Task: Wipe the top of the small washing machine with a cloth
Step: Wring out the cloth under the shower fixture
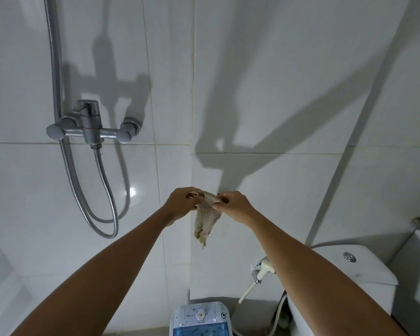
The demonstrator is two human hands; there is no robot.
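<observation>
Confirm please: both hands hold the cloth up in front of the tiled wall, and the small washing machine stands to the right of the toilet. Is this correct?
Not quite. In the head view the small washing machine stands left of the toilet. Both hands, left and right, do hold the cloth before the wall.

Washer top [200,320] unobstructed (toilet tank [364,267] beside)

A single wide-angle view looks from the person's head, forward and slightly down at a white tiled bathroom wall [264,93]. Both outstretched forearms fill the lower frame nearby.
</observation>
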